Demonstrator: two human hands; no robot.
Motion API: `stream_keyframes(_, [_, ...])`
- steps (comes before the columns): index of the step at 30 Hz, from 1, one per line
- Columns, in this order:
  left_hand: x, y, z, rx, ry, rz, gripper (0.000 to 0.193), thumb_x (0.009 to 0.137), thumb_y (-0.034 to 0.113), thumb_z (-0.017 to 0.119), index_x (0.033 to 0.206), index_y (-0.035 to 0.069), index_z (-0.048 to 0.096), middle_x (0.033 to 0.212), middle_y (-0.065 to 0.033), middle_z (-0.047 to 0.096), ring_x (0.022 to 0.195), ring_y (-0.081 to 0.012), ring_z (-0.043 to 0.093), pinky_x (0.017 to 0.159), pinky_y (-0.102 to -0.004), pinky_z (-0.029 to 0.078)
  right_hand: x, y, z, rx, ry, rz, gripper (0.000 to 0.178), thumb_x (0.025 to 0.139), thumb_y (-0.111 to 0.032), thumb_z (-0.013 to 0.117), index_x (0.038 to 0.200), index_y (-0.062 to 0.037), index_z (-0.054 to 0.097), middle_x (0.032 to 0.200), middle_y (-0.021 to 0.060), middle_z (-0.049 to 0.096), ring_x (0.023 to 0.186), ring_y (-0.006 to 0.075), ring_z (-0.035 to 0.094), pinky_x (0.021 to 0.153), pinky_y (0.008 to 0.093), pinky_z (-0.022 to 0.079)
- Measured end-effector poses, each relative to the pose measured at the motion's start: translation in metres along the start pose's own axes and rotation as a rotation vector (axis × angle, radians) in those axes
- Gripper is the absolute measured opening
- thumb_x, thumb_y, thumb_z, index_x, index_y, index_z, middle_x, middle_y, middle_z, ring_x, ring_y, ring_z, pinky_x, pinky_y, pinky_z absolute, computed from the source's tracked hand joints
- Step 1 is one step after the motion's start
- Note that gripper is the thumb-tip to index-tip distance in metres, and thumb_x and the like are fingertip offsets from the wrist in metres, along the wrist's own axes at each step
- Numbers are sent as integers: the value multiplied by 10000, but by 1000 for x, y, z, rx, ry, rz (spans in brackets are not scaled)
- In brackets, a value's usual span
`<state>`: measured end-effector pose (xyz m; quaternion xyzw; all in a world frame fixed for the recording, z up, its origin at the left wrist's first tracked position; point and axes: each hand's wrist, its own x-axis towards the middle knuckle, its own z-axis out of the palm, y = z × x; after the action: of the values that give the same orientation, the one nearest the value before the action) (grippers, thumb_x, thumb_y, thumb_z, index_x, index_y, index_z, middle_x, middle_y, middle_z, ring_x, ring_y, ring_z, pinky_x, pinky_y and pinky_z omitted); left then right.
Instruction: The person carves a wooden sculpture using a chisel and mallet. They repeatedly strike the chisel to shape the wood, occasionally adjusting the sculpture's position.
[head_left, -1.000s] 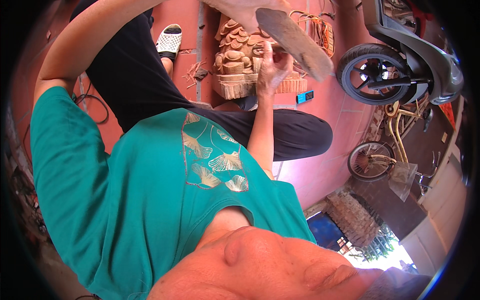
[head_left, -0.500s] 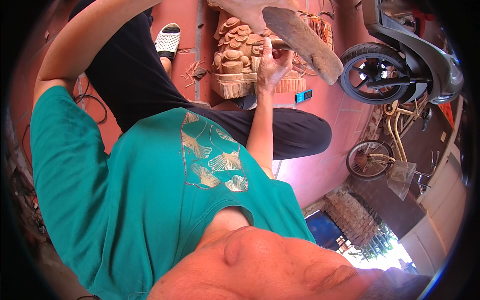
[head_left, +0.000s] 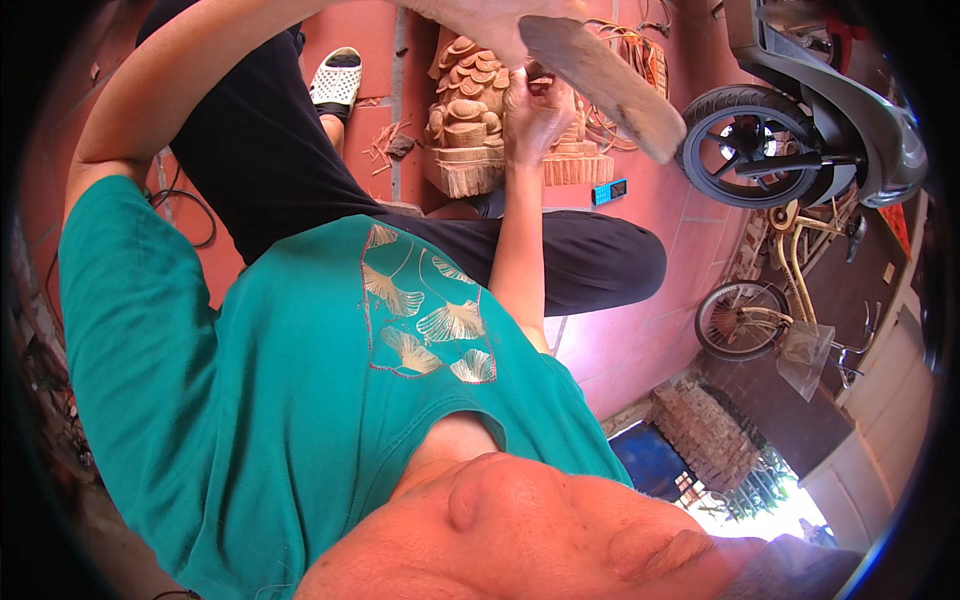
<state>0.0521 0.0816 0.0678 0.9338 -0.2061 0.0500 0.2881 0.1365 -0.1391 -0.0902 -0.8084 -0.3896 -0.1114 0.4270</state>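
Reddish floor tiles (head_left: 680, 245) are seen all around, with a motorbike (head_left: 750, 145) and a bicycle (head_left: 790, 285) parked at the right. On the floor, a carved wooden block (head_left: 465, 132) is set beyond the crossed leg, near a blue phone (head_left: 609, 191) and some wood shavings (head_left: 385, 148). A flat wooden slab (head_left: 615, 95) is gripped by the left hand (head_left: 490, 22) above the carving. The right hand's (head_left: 538, 120) fingers are curled before it; whether anything is held there cannot be told.
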Motion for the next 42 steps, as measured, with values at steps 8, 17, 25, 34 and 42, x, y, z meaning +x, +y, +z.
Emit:
stream_keyframes(8, [-1,-4,8,-88,53,-71,474,853,317,737,1136,-35,593,878,-254,667,824,-414,673,734,-470,531,2,4,2,37,7,48,264,862,-80,799,1056,16,647,826,129,689,650,228,653,608,355,515])
stream_keyframes(17, [6,-5,-1,41,-178,-210,488,841,316,752,1122,-52,596,873,-260,668,817,-423,674,717,-486,525,0,7,-3,134,-18,109,248,871,-69,786,1056,4,638,811,109,687,653,232,659,620,353,521])
stream_keyframes(25, [12,-4,-4,-372,231,-292,493,826,281,767,1170,-41,622,891,-159,704,762,-236,672,710,-373,526,-13,12,-11,177,49,159,215,874,-106,795,960,-3,627,810,115,674,679,219,657,643,350,521])
stream_keyframes(34, [14,-7,-18,-646,299,-388,512,826,274,766,1217,-27,631,925,-96,707,785,-168,663,700,-316,524,12,7,-20,40,-57,112,219,869,-127,822,940,-47,631,798,29,660,669,123,584,630,306,495])
stream_keyframes(42, [8,-4,-21,-676,321,-450,519,827,277,765,1226,-26,629,930,-87,703,791,-155,655,700,-304,522,101,7,-60,360,-59,244,250,832,-107,848,846,-29,611,712,15,618,614,84,573,563,252,455])
